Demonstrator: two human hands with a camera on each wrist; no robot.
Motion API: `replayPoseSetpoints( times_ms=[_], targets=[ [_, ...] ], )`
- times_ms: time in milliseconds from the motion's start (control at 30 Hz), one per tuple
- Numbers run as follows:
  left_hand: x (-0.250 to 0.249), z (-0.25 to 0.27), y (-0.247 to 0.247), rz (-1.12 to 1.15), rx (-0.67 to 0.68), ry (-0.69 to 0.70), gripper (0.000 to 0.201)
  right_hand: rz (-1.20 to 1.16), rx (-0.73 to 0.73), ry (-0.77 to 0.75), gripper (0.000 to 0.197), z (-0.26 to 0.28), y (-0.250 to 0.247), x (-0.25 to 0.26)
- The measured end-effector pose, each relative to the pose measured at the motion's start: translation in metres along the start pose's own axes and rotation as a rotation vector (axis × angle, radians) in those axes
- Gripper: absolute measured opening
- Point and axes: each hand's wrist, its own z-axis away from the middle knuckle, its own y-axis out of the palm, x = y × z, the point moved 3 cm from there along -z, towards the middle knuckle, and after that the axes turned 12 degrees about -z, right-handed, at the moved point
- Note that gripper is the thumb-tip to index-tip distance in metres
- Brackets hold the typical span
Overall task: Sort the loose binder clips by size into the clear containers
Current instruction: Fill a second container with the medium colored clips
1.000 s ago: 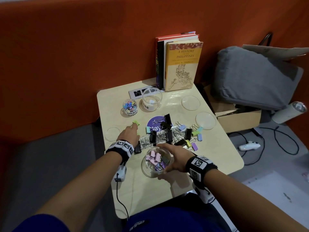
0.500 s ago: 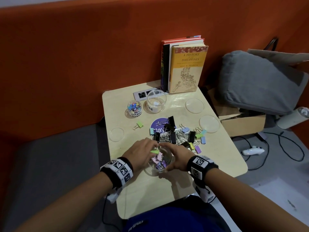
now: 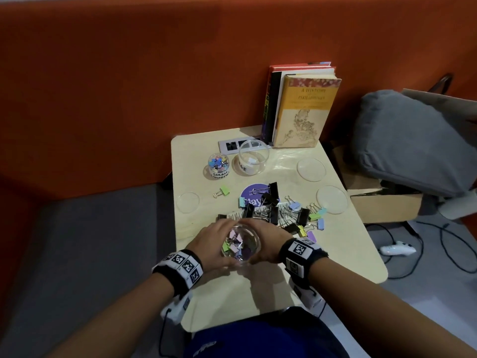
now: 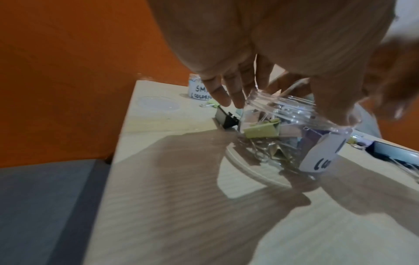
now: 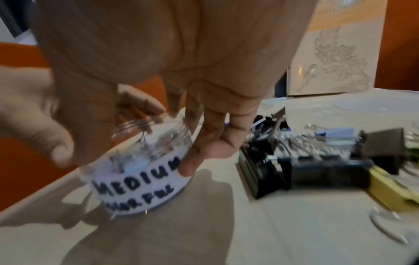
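The clear jar labelled MEDIUM [image 3: 240, 246] [image 5: 136, 181] [image 4: 294, 136] stands near the table's front and holds several pastel binder clips, a green one [image 4: 260, 131] on top. My left hand [image 3: 210, 242] [image 4: 272, 100] wraps it from the left, fingers [image 4: 237, 97] round the far side and thumb on the near rim. My right hand [image 3: 268, 245] [image 5: 140, 147] grips it from the right, fingers [image 5: 211, 143] down its wall. Loose black and pastel clips [image 3: 281, 214] lie in a pile just behind. The SMALL jar [image 3: 219, 165] and the large jar [image 3: 253, 157] stand at the back.
A lone green clip [image 3: 222, 191] lies left of the pile. Clear lids lie at the left [image 3: 188, 202] and the right [image 3: 311, 169], [image 3: 331, 199]. Books [image 3: 300, 107] stand at the table's back edge. A grey bag [image 3: 413, 140] and a cardboard box sit off to the right.
My left hand came back from the far green clip with a green clip, brought it over the medium jar, and the clip now lies inside. The right hand stayed on the jar.
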Motion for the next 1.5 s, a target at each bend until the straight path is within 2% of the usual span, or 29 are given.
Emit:
replayPoseSetpoints(
  times_ms=[67, 133, 200, 267, 367, 567, 700, 867, 967, 1133, 1233, 1333, 1400, 1500],
  targets=[
    [0.006, 0.005, 0.0, 0.039, -0.032, -0.03, 0.106, 0.005, 0.067, -0.04, 0.11, -0.008, -0.004, 0.006],
    [0.013, 0.009, 0.002, 0.095, -0.062, -0.052, 0.101, -0.025, 0.077, -0.069, 0.093, -0.014, -0.017, 0.019],
    [0.018, 0.013, 0.005, 0.154, -0.081, -0.073, 0.097, -0.053, 0.017, -0.06, 0.071, -0.023, -0.035, 0.027],
    [0.022, 0.017, 0.008, 0.199, -0.088, -0.107, 0.096, 0.027, -0.083, -0.05, 0.047, -0.039, -0.049, 0.031],
    [0.022, 0.021, 0.011, 0.215, -0.06, -0.149, 0.1, 0.214, -0.202, -0.021, 0.03, -0.065, -0.059, 0.029],
    [0.016, 0.024, 0.009, 0.18, -0.02, -0.194, 0.099, 0.379, -0.218, 0.041, 0.031, -0.095, -0.054, 0.015],
    [0.016, 0.027, 0.01, 0.18, -0.021, -0.208, 0.099, 0.472, -0.188, 0.076, 0.038, -0.103, -0.045, 0.012],
    [0.017, 0.026, 0.008, 0.21, -0.014, -0.221, 0.099, 0.527, -0.205, 0.067, 0.034, -0.103, -0.04, 0.012],
    [0.017, 0.026, 0.007, 0.229, -0.021, -0.222, 0.098, 0.476, -0.244, 0.027, 0.037, -0.097, -0.042, 0.018],
    [0.018, 0.026, 0.008, 0.279, -0.026, -0.203, 0.101, 0.215, -0.305, -0.119, 0.036, -0.067, -0.05, 0.043],
    [0.019, 0.025, 0.009, 0.282, -0.036, -0.193, 0.102, 0.137, -0.227, -0.177, 0.03, -0.042, -0.046, 0.056],
    [0.02, 0.024, 0.009, 0.278, -0.05, -0.187, 0.103, 0.252, -0.022, -0.233, 0.033, -0.026, -0.03, 0.06],
    [0.019, 0.023, 0.006, 0.267, -0.049, -0.178, 0.102, 0.336, 0.063, -0.282, 0.036, -0.025, -0.021, 0.057],
    [0.02, 0.025, 0.003, 0.247, -0.04, -0.184, 0.1, 0.288, 0.021, -0.295, 0.023, -0.034, -0.021, 0.054]
  ],
)
